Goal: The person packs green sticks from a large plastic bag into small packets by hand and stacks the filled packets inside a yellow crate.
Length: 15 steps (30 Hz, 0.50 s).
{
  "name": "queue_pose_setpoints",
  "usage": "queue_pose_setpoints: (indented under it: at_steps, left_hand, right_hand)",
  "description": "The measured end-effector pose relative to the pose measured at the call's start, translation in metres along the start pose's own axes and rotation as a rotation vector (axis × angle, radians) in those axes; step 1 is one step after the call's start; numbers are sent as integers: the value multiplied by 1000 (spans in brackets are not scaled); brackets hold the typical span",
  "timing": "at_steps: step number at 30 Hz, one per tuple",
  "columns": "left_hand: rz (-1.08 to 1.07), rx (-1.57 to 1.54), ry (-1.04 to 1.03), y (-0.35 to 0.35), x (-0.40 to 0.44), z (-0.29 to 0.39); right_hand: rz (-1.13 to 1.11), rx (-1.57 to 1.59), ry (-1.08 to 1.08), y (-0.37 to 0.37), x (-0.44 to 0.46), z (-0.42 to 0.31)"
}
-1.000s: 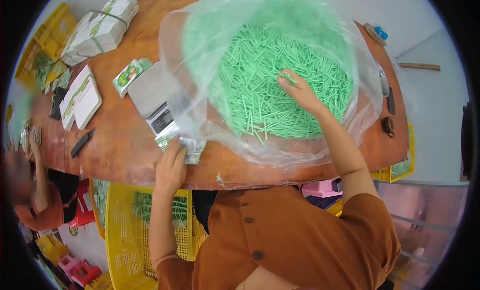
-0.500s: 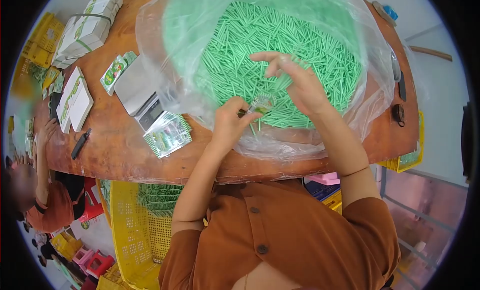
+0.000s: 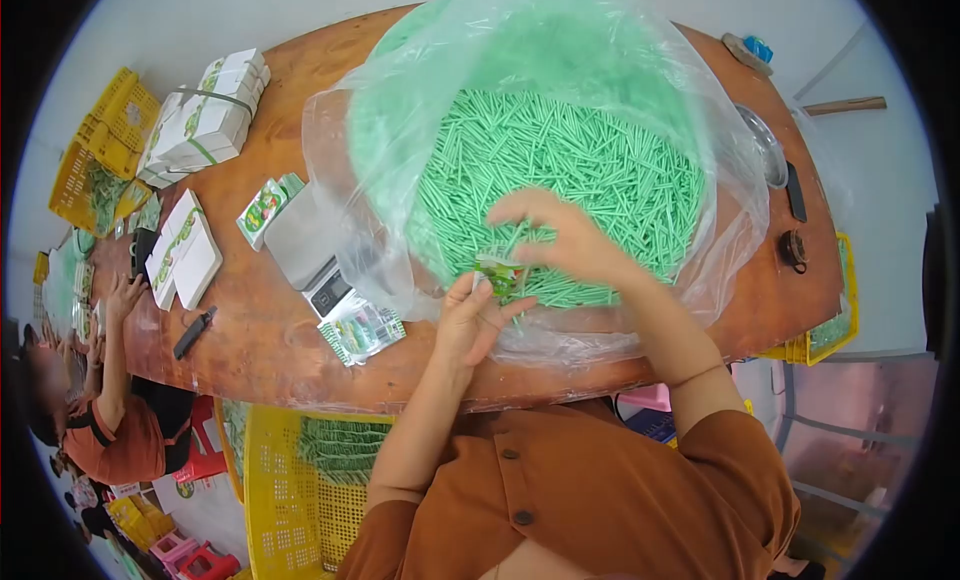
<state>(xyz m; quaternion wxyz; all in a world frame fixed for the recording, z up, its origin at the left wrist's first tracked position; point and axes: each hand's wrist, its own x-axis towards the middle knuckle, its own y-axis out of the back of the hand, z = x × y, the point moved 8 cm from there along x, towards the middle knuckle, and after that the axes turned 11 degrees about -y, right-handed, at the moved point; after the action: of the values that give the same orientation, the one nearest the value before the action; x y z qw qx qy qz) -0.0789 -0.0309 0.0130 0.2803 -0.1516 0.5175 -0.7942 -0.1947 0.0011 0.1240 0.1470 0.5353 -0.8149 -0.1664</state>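
Left fingers pinch a small packet at centre frame, likely light, slick and limp, best gripped by its edge; whether curled right fingers hold green sticks is unclear.

We saw light green sticks through a clear, whitish plastic bag, and a small packet in green with touches of red. Our tabletop was reddish brown, our shirt plain rust brown with dark buttons. The flat packs were white with green print, the silvery pouch had green-striped edges, and the big crate was yellow.
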Motion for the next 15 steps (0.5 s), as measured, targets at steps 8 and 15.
queue_pose_setpoints:
  at_steps: [8, 15]
  left_hand:
    - [23, -65, -124, 9, 5, 23]
    - [16, 90, -116, 16, 22, 13]
  right_hand:
    - [340, -802, 271, 49, 36, 35]
    - [-7, -882, 503, 13, 0, -69]
